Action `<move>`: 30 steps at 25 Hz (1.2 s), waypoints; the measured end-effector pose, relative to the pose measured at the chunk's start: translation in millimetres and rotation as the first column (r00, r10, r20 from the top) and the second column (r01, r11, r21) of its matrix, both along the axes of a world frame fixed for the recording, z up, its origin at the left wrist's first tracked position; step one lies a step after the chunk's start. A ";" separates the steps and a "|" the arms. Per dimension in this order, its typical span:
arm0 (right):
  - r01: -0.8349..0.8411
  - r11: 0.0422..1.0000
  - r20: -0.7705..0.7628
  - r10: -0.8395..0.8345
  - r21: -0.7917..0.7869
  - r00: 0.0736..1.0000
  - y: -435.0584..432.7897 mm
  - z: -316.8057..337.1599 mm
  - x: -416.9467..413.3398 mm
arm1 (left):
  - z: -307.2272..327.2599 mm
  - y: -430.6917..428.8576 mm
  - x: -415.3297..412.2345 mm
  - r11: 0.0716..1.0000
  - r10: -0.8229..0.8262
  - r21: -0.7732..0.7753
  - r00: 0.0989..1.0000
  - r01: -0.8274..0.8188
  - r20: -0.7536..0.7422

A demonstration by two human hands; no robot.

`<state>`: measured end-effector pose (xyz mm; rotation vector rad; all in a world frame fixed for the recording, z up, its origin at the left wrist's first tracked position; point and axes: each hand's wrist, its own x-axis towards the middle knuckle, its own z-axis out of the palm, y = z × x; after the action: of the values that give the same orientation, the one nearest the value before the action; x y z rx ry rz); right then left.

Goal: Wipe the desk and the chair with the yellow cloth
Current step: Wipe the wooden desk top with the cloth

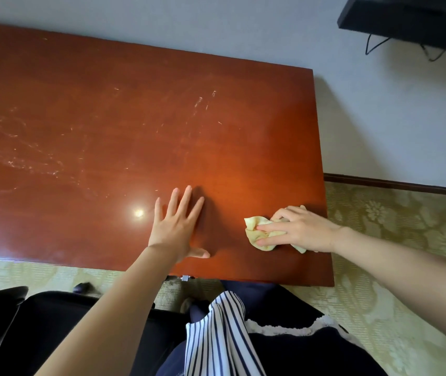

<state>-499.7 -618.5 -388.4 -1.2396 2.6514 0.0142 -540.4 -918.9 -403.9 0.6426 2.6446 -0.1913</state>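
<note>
left hand (177, 226) lies flat on the desk (108, 118), palm down, fingers straight and spread, thumb out along the near edge, holding nothing. right hand (297, 229) is off to its right; hands are apart with bare desktop between them. right hand presses the yellow cloth (255, 234) onto the desk, fingers partly curled over the bunched fabric. cloth pokes out past the fingertips toward the left hand, and a bit more shows at the wrist side. cloth and right hand sit close to the desk's right edge, near its front corner. desk is glossy red-brown wood. pale streaks and smears on the surface beyond and to the left of the left hand, bright light glare just left of that hand. black chair (40, 321) is below the left forearm, on the person's side of the desk. striped white-and-navy garment (216, 335) hangs between the two forearms. patterned green carpet (406, 240) lies under and right of the right arm. grey wall (379, 118) beyond the right hand, dark object with cables (406, 17) far beyond it.
</note>
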 end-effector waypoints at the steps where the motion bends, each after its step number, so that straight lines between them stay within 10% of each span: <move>1: -0.017 1.000 0.010 0.017 0.006 1.000 0.2 -0.9 -12.1 | -0.3 3.4 -4.2 1.000 -0.016 -0.001 1.000 0.016 -0.004; 14: 0.453 0.886 0.006 -0.454 -0.097 0.891 -15.2 -21.9 -208.7 | -0.9 41.6 -87.9 0.999 0.001 -0.049 1.000 -0.002 -0.008; 20: 0.775 0.604 0.004 -0.788 -0.185 0.615 -60.1 -24.8 -244.5 | -5.9 44.6 -95.9 0.998 0.045 -0.036 0.998 -0.043 0.040; 30: 0.379 0.882 0.052 -0.381 -0.279 0.923 -68.1 -29.8 -141.7 | -5.0 37.4 -94.8 0.999 0.046 -0.023 0.996 -0.044 0.070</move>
<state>-641.3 -686.6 -418.2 -0.7572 2.9282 -0.4425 -635.2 -881.5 -409.0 0.5715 2.5832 -0.1805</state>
